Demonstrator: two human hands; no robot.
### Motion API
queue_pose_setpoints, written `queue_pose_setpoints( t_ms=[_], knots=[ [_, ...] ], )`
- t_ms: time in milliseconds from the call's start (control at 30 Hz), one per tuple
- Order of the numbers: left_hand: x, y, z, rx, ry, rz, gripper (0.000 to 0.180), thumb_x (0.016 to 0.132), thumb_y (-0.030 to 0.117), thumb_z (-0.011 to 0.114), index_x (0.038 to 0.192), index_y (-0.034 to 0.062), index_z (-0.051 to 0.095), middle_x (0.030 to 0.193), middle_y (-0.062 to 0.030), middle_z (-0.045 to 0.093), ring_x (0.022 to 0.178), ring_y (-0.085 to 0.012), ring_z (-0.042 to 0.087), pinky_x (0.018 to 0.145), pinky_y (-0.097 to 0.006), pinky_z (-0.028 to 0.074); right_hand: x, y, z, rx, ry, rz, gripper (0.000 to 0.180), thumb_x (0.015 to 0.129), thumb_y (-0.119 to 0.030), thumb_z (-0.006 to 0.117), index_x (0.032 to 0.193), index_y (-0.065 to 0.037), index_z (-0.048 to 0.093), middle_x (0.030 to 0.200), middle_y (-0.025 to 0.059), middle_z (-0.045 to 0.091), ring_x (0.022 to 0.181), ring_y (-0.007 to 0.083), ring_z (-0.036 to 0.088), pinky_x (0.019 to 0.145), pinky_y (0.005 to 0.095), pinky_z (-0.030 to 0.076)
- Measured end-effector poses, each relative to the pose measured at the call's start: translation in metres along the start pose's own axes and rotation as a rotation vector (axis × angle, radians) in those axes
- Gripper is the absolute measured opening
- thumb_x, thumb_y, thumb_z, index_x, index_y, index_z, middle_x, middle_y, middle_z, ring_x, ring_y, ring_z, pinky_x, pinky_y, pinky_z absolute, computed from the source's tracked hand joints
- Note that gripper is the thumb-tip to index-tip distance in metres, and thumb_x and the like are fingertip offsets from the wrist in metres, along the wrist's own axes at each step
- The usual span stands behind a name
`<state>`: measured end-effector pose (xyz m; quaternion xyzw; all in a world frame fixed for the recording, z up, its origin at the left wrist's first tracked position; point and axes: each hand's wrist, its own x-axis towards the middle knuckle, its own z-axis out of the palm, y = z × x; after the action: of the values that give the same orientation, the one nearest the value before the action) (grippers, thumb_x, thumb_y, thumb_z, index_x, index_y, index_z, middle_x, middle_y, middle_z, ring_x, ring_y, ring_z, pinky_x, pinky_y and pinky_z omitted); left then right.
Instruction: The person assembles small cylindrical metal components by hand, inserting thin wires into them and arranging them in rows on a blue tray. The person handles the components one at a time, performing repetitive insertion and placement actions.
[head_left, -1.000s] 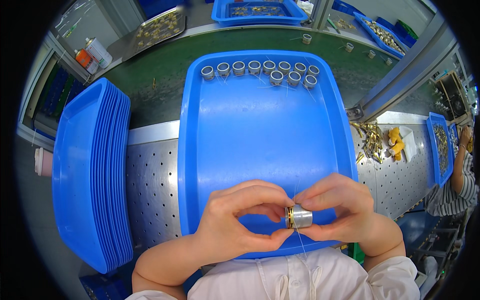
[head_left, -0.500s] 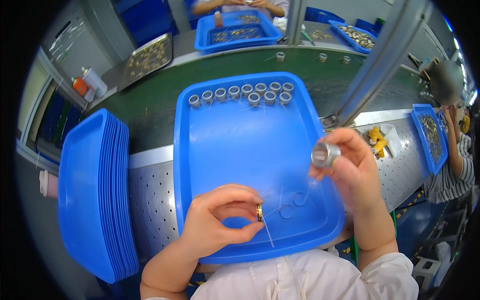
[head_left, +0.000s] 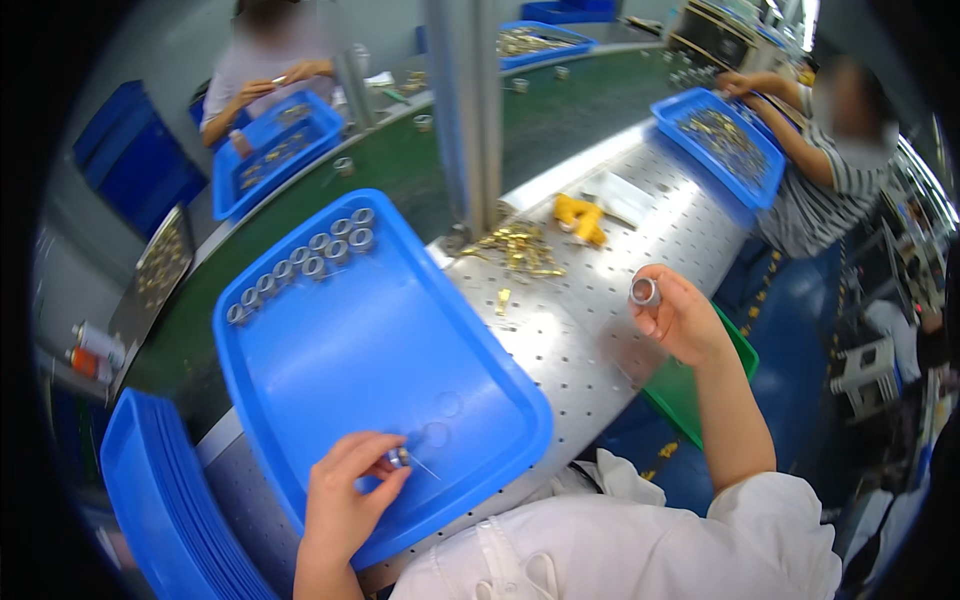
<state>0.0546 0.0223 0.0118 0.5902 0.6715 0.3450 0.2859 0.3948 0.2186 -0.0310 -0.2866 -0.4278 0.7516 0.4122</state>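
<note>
A: Where do we hold the parts?
B: Our left hand (head_left: pixel 345 495) pinches a small pin part (head_left: pixel 402 459) over the blue tray's (head_left: pixel 330 370) near edge; our right hand (head_left: pixel 680 315) grips a metal ring (head_left: pixel 644 291) above the perforated worktop (head_left: pixel 570 340).

Head view, single fisheye, worn on the person's head. Looks steeply down and forward over the person's own white-clad chest at the lower edge, turned toward the right along the perforated metal bench (head_left: pixel 600 330). Nearest: the left hand (head_left: pixel 345 500) and right hand (head_left: pixel 680 318), both close under the lens, and the blue tray (head_left: pixel 340 340) just beyond them. Farther off: the green belt (head_left: pixel 400 180) and two other people at the upper rim (small, bent by the lens). Straight edges curve toward the dark circular border. No second view to share ground with.
</note>
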Motion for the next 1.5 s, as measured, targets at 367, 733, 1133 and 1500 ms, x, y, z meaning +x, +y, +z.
queue_pose_setpoints(
  t_ms=[367,733,1133,1500],
  knots=[
    [-0.006,-0.008,-0.001,0.352,0.039,0.239,0.028,0.067,0.005,0.075,0.093,0.0049,0.066,0.089,-0.0096,0.060,0.070,-0.0220,0.061,0.062,-0.031,0.050,-0.080,0.082,-0.181,-0.322,0.323,0.111,0.025,0.077,-0.001,0.065,0.099,-0.007,0.057,0.089,0.0043,0.061,0.083,0.0168,0.060,0.072,0.0283,0.049],
    [-0.019,-0.009,-0.005,0.202,-0.181,0.471,0.015,0.075,0.021,0.072,0.083,0.0099,0.066,0.079,-0.0062,0.062,0.073,-0.0252,0.061,0.062,-0.034,0.050,-0.062,0.122,-0.229,-1.156,1.057,-0.433,0.017,0.080,-0.006,0.065,0.096,-0.002,0.060,0.083,0.0049,0.060,0.072,0.0149,0.056,0.065,0.0248,0.046],
    [-0.031,-0.003,-0.004,0.192,-0.522,0.452,0.029,0.082,0.022,0.061,0.106,0.0071,0.056,0.085,-0.0133,0.061,0.080,-0.0313,0.062,0.067,-0.040,0.051,0.212,0.019,0.229,-1.505,-0.426,-0.776,0.023,0.084,-0.015,0.059,0.104,-0.003,0.058,0.103,0.0162,0.061,0.093,0.0327,0.059,0.082,0.0399,0.047],
    [-0.048,-0.023,0.013,0.300,-0.431,0.433,0.012,0.079,0.012,0.052,0.083,0.0058,0.061,0.079,-0.0156,0.063,0.072,-0.0317,0.063,0.064,-0.040,0.051,0.396,0.096,0.233,-1.864,-0.064,-0.688,0.014,0.071,-0.017,0.069,0.082,-0.009,0.071,0.089,0.0137,0.067,0.086,0.0310,0.063,0.075,0.0408,0.050]
  ],
)
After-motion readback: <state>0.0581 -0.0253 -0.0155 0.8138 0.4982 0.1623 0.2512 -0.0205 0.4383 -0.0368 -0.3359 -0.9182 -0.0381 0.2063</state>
